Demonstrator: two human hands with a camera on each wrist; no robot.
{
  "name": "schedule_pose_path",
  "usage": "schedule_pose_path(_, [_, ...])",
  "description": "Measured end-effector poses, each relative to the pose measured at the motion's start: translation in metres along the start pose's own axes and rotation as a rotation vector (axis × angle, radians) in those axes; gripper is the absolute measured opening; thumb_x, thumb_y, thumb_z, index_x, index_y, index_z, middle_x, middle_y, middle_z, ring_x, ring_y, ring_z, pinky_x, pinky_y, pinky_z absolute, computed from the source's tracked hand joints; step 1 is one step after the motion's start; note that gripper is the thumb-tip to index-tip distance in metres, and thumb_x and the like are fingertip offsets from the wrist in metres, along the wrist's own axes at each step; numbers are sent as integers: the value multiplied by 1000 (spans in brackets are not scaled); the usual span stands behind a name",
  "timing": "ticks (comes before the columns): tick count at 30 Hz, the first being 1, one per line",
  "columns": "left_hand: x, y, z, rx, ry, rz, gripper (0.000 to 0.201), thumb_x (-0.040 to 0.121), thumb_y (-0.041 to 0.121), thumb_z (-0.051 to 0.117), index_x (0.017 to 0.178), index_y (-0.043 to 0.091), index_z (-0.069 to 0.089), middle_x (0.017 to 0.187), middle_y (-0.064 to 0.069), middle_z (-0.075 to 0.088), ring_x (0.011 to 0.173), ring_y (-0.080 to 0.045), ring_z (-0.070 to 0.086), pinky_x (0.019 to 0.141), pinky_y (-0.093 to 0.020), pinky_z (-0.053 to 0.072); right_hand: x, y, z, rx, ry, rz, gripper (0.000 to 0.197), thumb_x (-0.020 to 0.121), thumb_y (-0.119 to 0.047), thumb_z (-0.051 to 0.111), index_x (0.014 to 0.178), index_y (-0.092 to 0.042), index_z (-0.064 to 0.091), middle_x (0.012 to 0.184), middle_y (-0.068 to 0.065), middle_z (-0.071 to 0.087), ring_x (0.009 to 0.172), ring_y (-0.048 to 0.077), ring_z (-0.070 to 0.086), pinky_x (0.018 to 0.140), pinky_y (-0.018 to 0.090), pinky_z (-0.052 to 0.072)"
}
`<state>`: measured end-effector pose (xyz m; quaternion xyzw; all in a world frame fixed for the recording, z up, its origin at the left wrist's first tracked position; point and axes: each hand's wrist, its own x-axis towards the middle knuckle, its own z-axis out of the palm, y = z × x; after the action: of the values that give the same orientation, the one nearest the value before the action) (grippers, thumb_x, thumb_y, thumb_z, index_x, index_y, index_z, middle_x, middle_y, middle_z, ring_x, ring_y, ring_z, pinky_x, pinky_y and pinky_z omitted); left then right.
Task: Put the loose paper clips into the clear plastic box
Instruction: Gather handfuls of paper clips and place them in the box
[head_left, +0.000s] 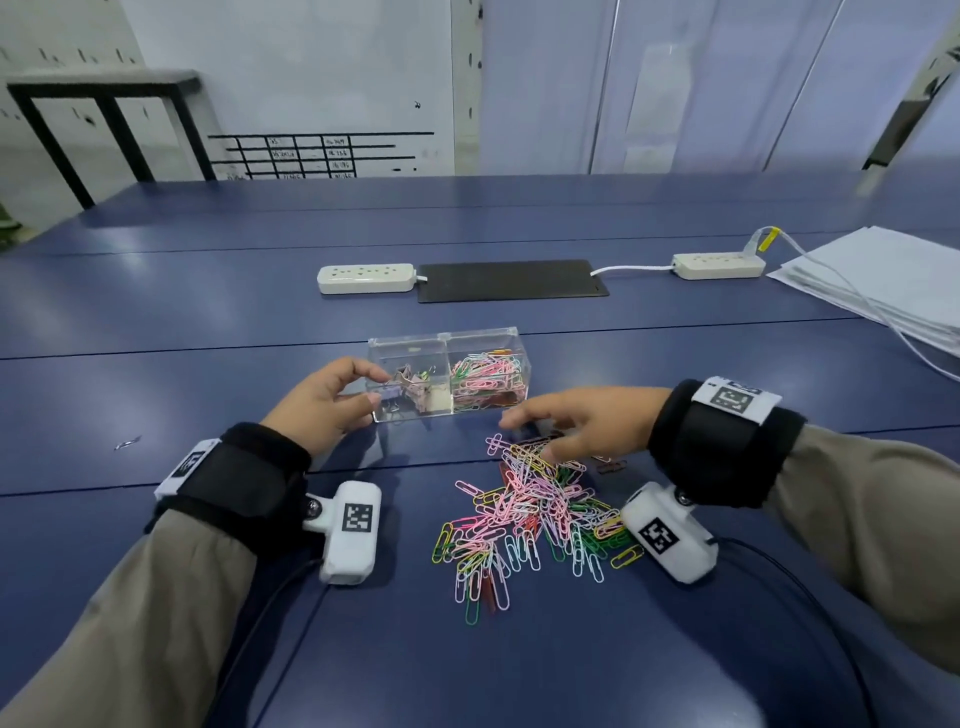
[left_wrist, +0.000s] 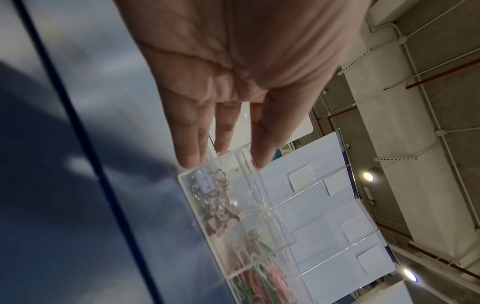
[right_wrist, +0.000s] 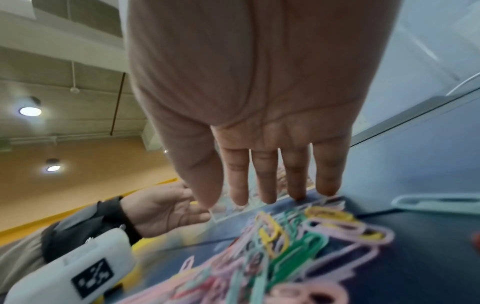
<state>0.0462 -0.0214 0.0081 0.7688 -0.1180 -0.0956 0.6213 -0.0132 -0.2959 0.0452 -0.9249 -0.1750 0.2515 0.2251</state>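
Note:
The clear plastic box (head_left: 483, 338) stands on the blue table (head_left: 208, 322) with two compartments: binder clips in the left, coloured paper clips in the right. My left hand (head_left: 375, 385) holds the box's left end between thumb and fingertips; the left wrist view shows those fingertips (left_wrist: 192, 160) on the box (left_wrist: 259, 205). A loose pile of coloured paper clips (head_left: 524, 514) lies in front of the box. My right hand (head_left: 530, 434) hovers palm down over the pile's far end, fingers straight, with nothing in it. Its fingertips (right_wrist: 296, 195) reach the table beside the blurred clips (right_wrist: 285, 242).
Two white power strips (head_left: 366, 278) (head_left: 719, 265) and a black mat (head_left: 511, 280) lie behind the box. A stack of white paper (head_left: 883, 280) with a cable over it sits at the far right. One stray clip (head_left: 127, 442) lies at the left.

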Motion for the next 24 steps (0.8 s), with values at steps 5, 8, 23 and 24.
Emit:
schedule_pose_path(5, [-2, -3, -3, -63, -16, -11, 26, 90, -2, 46, 89, 22, 56, 103, 14, 53, 79, -11, 49, 67, -11, 50, 14, -19, 7, -133, -150, -47, 51, 92, -19, 52, 139, -31, 37, 152, -10, 31, 137, 10, 30, 115, 30, 21])
schedule_pose_path(8, [-2, -5, -6, -117, -9, -32, 30, 91, 1, 44, 96, 28, 55, 107, 12, 50, 87, -9, 51, 79, -25, 46, 0, -14, 5, -21, -178, -83, 46, 93, -10, 50, 136, -20, 43, 137, -4, 50, 124, 9, 46, 106, 24, 33])
schedule_pose_path(23, [-27, -22, -19, -380, 29, -133, 23, 94, 11, 36, 95, 16, 58, 91, -3, 67, 65, -9, 69, 58, -20, 56, -37, 15, 31, 121, -65, 7, 64, 91, -26, 55, 145, -29, 21, 153, -12, 22, 141, 4, 20, 117, 27, 14])
schedule_pose_path(24, [-28, -21, -17, -398, 27, -138, 23, 94, 11, 36, 95, 15, 58, 85, -2, 71, 64, -10, 69, 58, -20, 57, -33, 6, 35, 170, -70, -36, 64, 90, -24, 57, 145, -29, 23, 152, -12, 27, 139, 3, 24, 117, 27, 18])
